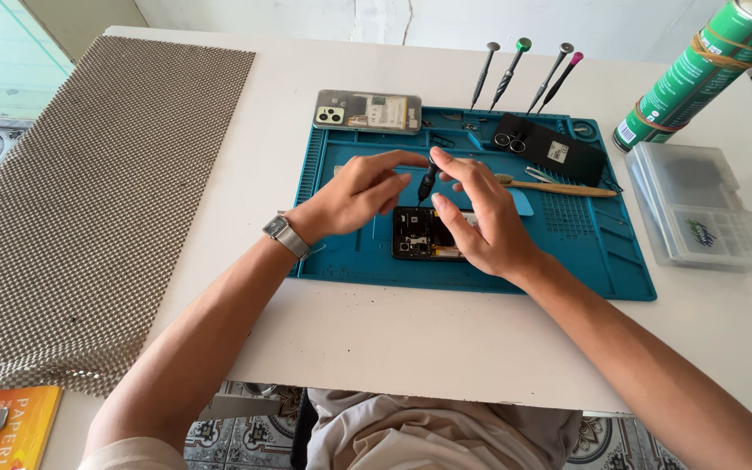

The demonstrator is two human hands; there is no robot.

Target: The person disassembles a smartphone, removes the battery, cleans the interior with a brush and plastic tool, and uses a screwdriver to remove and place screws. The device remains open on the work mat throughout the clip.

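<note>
Working over an opened black phone (pixel 418 233) that lies flat near the middle of a teal repair mat (pixel 341 261) on the white tabletop (pixel 446 339). Left hand (pixel 354 196) with a wristwatch (pixel 285 235), fingers (pixel 406 159) pinched together on the upper part of a small dark screwdriver (pixel 427 181), held nearly upright with its tip down toward the phone's exposed upper half. Right hand (pixel 480 218) resting over the phone's right side, fingers spread and lightly curved, one fingertip up against the screwdriver's top; no firm clamp on anything that can be made out.

Judging by looks: phone stiff, flat and light but fragile, with bare boards and small connectors showing, so best steadied by its outer edges rather than pressed on the open interior. Screwdriver thin, rigid and light, best held at its grip near the top.

Around the mat: a second phone (pixel 367 111) with its back off at the upper left corner, a black cover with 2 lens rings (pixel 550 150) at the upper right, a wooden-handled brush (pixel 559 187) just beside the right hand, 4 screwdrivers (pixel 520 74) standing upright along the far edge. Further right, a green spray can (pixel 698 74) and a clear plastic parts box (pixel 698 204); to the left, a grey mesh mat (pixel 97 191).
</note>
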